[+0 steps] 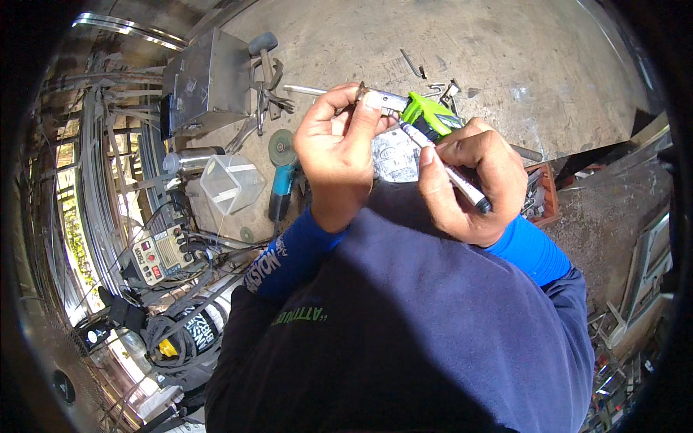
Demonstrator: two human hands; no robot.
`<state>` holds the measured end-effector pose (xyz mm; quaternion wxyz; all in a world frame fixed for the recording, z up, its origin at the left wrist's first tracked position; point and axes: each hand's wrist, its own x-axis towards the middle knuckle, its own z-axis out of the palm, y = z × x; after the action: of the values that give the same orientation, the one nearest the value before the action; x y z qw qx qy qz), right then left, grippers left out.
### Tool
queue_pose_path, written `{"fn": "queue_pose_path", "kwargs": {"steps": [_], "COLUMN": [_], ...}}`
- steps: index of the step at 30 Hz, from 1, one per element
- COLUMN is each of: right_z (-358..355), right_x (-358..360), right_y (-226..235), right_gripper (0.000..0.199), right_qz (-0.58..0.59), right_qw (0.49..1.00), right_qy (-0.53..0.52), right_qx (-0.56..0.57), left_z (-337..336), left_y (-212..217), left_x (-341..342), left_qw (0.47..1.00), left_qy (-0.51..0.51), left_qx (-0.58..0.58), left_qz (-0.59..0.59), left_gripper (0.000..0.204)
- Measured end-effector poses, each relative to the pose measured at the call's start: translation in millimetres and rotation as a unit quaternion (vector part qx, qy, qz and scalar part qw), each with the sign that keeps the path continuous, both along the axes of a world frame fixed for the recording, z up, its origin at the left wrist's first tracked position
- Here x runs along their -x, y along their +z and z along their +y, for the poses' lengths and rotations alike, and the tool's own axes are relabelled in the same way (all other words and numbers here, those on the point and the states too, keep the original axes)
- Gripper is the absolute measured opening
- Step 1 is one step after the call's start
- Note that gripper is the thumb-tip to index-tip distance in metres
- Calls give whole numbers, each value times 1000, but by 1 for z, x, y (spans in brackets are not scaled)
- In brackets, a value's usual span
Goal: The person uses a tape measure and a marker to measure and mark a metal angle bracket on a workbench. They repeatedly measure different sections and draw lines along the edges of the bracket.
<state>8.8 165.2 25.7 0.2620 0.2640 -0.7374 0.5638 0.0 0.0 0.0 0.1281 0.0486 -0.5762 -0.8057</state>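
Holding a small metal piece [375, 97] at centre frame, our left hand [336, 155] is closed on it, thumb and fingers pinched near its end, seemingly to keep it level and steady. Against it lies a bright green tool body [427, 115], likely a tape measure or similar gauge; we cannot tell which. Our right hand [469, 180] is closed around a white marker pen [444, 166], gripped like a pencil, tip angled up toward the metal piece just beside the green body, a grip that suits fine marking. A printed grey packet [393, 159] shows between the two hands, below the pen tip.

All this is held up close to the chest, above the steel tabletop [505, 58].

Upper left of the frame: a grey metal box [206, 79] with a hammer [266, 54] beside it. Just below, a blue angle grinder [283, 173] lies near a clear plastic jug [231, 184]. Lower left, off the tabletop, sits a welding machine [162, 252] with coiled cables [180, 328]. Right of centre, an orange tray [545, 195] of small hardware sits partly behind the right hand.
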Motion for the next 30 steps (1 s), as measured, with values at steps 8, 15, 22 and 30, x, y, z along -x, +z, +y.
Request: {"fn": "queue_pose_path", "kwargs": {"steps": [8,15,22,30], "right_z": [0,1,1,5], "right_x": [4,3,3,3], "right_y": [1,1,1,1], "right_gripper": [20,20,20,21], "right_qz": [8,-3,-5,14], "right_qw": [1000,1000,1000,999], "right_qy": [-12,-16,-14,28], "right_qx": [-3,-10,-11,-38], "left_z": [2,3,3,3], "left_y": [3,1,2,-2], "left_x": [3,2,1,0], "left_qw": [1000,1000,1000,1000], "left_qy": [-2,-5,-7,12], "left_qx": [-6,-8,-5,15], "left_qz": [1,11,3,-1], "left_gripper": [19,19,20,17]}}
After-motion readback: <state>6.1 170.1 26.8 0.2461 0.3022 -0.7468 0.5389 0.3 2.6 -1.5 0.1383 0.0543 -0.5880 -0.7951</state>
